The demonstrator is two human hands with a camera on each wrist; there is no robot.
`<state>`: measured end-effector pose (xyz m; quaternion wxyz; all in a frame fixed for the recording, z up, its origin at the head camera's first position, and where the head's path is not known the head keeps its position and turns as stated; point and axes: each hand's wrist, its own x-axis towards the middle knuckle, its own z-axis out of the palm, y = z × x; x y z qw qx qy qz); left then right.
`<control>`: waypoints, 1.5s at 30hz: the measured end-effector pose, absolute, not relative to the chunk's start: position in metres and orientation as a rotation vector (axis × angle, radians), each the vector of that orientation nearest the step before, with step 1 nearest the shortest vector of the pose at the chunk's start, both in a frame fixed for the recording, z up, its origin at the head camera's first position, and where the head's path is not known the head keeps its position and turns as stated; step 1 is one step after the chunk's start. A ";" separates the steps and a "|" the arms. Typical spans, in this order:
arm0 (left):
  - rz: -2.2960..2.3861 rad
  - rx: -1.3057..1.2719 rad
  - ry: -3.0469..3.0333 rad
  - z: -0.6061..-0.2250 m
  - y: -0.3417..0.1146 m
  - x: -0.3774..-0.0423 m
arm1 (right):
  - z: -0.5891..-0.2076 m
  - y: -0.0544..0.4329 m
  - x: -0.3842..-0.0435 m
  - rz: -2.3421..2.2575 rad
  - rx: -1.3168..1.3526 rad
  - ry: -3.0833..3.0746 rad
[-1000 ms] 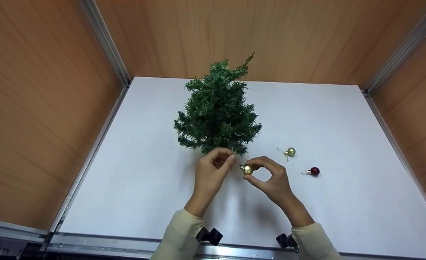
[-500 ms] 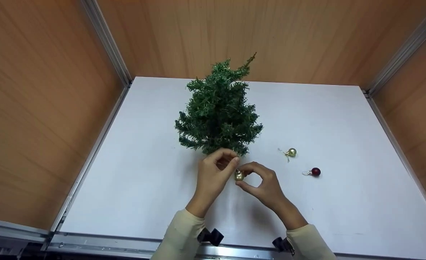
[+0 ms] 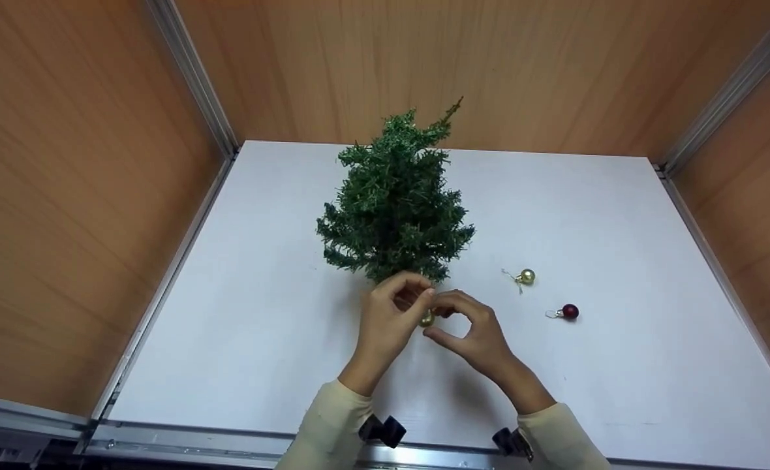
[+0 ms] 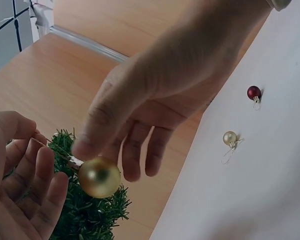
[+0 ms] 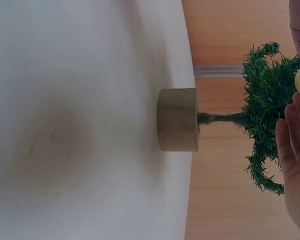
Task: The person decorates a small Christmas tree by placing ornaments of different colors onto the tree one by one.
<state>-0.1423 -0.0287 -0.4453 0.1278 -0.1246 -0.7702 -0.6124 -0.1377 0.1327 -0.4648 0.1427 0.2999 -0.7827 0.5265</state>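
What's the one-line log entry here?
left hand: pinches string of gold ball | right hand: at ball, grip unclear | tree: beyond hands

Green Christmas tree (image 3: 395, 202), gold bauble (image 4: 99, 177) in front, dark-red bauble (image 3: 570, 312) to its right, brown wood-grained panel (image 3: 522, 72) behind.

On my feed, with twelve straight ahead, I have the tree (image 3: 395, 209) standing on the table (image 3: 261, 294). The left hand (image 3: 385, 321) sits at the tree's six o'clock, the right hand (image 3: 487, 333) at three from the left, the first bauble (image 4: 99, 178) between them. From it, the second bauble (image 3: 528, 277) lies at two, the third bauble (image 3: 571, 312) at three. Panels (image 3: 522, 72) rise at nine, twelve and three.
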 end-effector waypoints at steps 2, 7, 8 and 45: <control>-1.786 -0.360 -2.240 -0.446 -0.029 -0.142 | -0.460 0.133 -0.138 1.545 0.853 -2.259; -1.828 -0.368 -2.219 -0.446 -0.029 -0.142 | -0.460 0.135 -0.144 1.640 0.802 -2.272; -1.838 -0.371 -2.214 -0.447 -0.029 -0.142 | -0.463 0.136 -0.146 1.659 0.788 -2.273; -1.725 -0.476 -2.132 -0.424 -0.039 -0.148 | -0.411 0.120 -0.150 1.567 0.679 -2.175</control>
